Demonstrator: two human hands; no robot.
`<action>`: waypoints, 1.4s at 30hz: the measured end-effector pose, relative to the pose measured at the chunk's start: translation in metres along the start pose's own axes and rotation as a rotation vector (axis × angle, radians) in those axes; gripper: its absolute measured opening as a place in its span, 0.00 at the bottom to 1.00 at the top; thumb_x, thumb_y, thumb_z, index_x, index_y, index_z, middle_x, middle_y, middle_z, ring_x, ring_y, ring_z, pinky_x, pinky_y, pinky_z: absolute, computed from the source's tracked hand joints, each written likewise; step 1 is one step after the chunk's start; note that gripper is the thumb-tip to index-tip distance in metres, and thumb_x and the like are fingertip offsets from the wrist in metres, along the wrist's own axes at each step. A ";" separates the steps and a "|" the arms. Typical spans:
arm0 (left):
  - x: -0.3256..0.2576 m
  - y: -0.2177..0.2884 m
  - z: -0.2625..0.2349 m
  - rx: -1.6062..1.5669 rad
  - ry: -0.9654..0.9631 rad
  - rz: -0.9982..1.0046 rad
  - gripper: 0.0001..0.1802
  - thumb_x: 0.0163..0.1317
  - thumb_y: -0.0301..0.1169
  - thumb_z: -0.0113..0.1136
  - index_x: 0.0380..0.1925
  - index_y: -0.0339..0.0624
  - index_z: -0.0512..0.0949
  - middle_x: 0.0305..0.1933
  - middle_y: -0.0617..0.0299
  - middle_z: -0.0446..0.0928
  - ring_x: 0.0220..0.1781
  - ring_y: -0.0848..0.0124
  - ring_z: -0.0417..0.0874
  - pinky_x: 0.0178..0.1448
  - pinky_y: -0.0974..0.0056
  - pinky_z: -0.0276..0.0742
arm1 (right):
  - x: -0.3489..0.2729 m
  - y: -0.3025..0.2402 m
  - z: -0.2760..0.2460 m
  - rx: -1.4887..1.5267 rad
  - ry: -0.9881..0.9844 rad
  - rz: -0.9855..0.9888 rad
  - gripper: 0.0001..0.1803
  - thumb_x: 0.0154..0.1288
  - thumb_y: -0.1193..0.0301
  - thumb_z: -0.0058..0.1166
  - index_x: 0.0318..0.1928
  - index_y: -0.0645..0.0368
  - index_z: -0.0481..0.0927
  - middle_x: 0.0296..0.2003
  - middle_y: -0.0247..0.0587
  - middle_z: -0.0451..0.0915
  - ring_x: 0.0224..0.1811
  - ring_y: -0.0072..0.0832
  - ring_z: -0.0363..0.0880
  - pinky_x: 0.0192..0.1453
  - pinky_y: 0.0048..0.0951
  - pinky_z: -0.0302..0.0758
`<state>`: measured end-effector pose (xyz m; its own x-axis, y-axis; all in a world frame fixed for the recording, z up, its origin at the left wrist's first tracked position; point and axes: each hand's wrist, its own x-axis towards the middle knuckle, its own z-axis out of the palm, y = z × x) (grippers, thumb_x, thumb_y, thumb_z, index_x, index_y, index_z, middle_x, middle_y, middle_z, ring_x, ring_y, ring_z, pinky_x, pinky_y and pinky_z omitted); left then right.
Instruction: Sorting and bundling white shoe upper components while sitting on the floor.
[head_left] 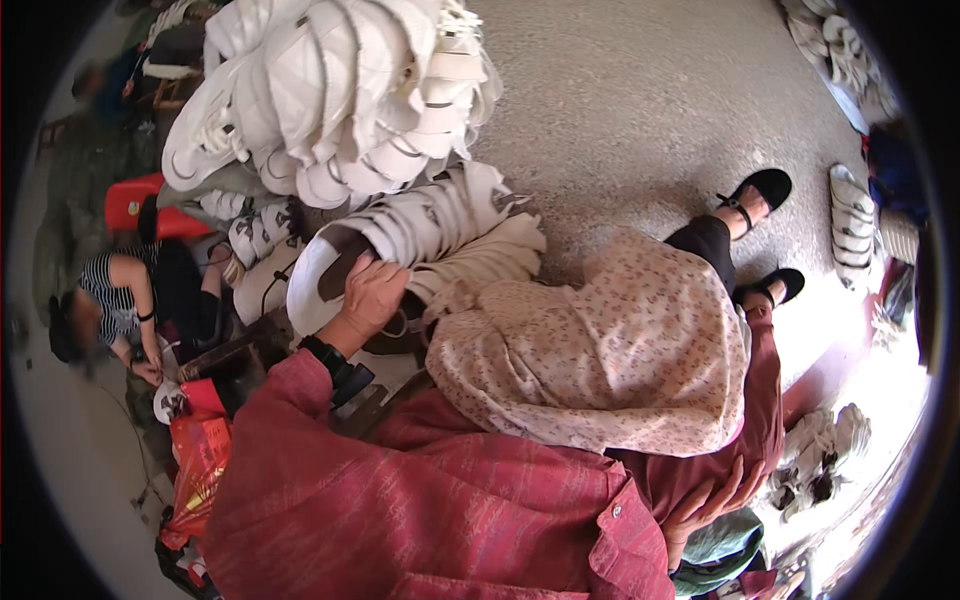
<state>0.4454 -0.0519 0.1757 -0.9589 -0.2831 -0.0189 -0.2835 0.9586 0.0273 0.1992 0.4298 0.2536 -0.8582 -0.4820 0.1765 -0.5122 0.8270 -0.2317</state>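
My left hand, with a black band on its wrist, has its fingers curled at the edge of a white shoe upper. This upper lies at the near end of a nested row of white shoe uppers. Beside that row runs a second, cream-coloured stack. My right hand rests with fingers spread on my red-clad leg, holding nothing I can see. A flower-patterned cloth covers my lap.
A large heap of white shoe uppers rises ahead. On the left, a person in a striped top handles a small white piece, near a red plastic bag. More stacked uppers lie at the right, with a green cloth beside my right hand.
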 end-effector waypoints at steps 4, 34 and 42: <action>0.021 0.001 -0.018 -0.063 0.064 0.038 0.04 0.48 0.28 0.59 0.24 0.45 0.74 0.23 0.65 0.68 0.28 0.69 0.74 0.37 0.62 0.65 | 0.002 -0.006 0.000 -0.038 -0.012 -0.001 0.26 0.72 0.59 0.34 0.61 0.63 0.69 0.68 0.52 0.58 0.73 0.48 0.47 0.74 0.53 0.43; 0.096 0.012 0.095 -0.513 -0.651 -0.798 0.36 0.54 0.61 0.56 0.40 0.34 0.80 0.36 0.45 0.81 0.43 0.53 0.82 0.45 0.55 0.74 | -0.030 0.009 0.000 0.059 0.044 0.135 0.23 0.72 0.63 0.35 0.61 0.61 0.69 0.68 0.51 0.58 0.73 0.52 0.45 0.74 0.53 0.41; 0.015 0.012 0.147 -1.353 -0.830 -0.886 0.42 0.60 0.63 0.50 0.64 0.43 0.66 0.62 0.58 0.69 0.62 0.63 0.69 0.59 0.60 0.69 | -0.035 0.017 -0.001 0.083 0.069 0.141 0.24 0.71 0.63 0.32 0.59 0.63 0.71 0.67 0.53 0.59 0.73 0.54 0.46 0.73 0.53 0.43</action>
<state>0.4290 -0.0400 0.0289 -0.4035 -0.1452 -0.9034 -0.8676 -0.2529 0.4281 0.2209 0.4610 0.2443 -0.9187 -0.3399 0.2010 -0.3906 0.8568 -0.3367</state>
